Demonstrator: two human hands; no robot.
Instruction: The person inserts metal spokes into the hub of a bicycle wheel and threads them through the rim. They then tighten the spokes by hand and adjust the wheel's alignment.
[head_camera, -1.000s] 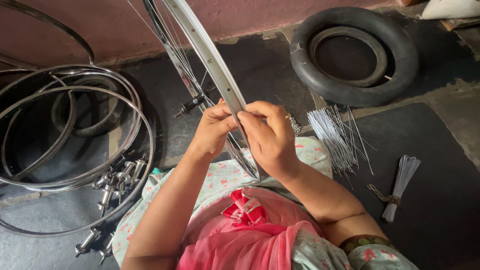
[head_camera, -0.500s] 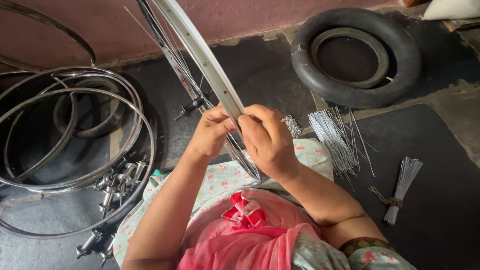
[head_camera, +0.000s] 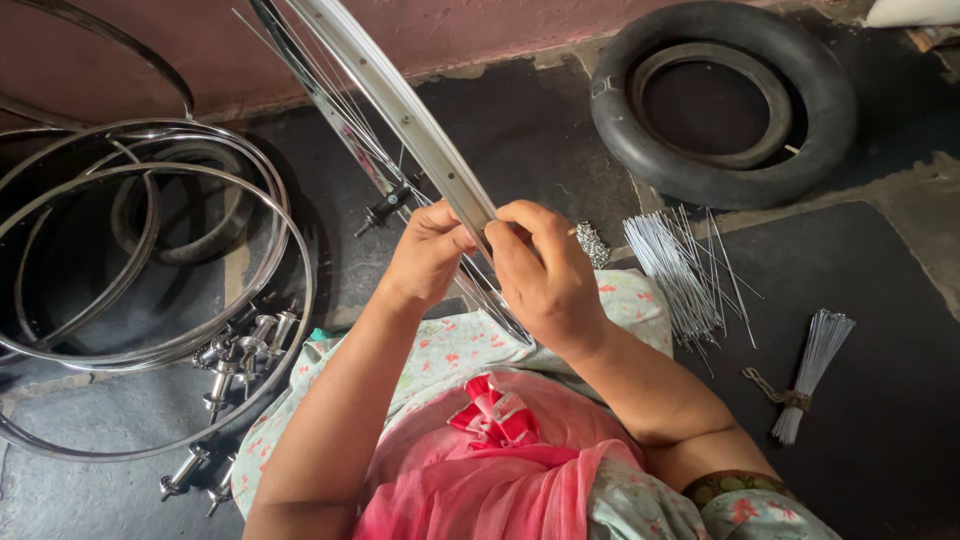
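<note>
So, quick rundown of what's on the floor and in the hands:

Rim: a shiny silver metal bicycle wheel rim (head_camera: 400, 105) stands on edge across the lap, slanting up toward the top edge of the view. Probably it's held upright like that so the spoke holes face the fingers.

Left hand: the left hand (head_camera: 428, 255) is closed around the rim's left side, fingers curled on the metal, steadying it.

Right hand: the right hand (head_camera: 545, 270) is wrapped over the rim from the other side, thumb and fingertips pinched narrow at the rim's edge. Whether a small part sits between them I can't tell.

Hub: a dark metal hub with an axle (head_camera: 385, 207) hangs inside the rim with thin spokes running to it, just left of the left hand.

Nipples: a little heap of small silver spoke nipples (head_camera: 592, 243) lies just beside the right hand, easy to grab from.

Loose spokes: a fanned pile of thin silver wire spokes (head_camera: 680, 270) sits on the floor's right side, within reach, and a tied bundle of spokes (head_camera: 810, 372) lies further toward the right edge.

Spare stuff: bare steel rims stacked in rings (head_camera: 150, 260) and loose silver hubs (head_camera: 235, 350) are parked at the left edge, a black rubber tyre (head_camera: 722, 100) near the top right corner, all out of the working spot.

Change: compared with half a second ago, almost nothing. Both hands keep the same grip, and the rim has barely tilted.
</note>
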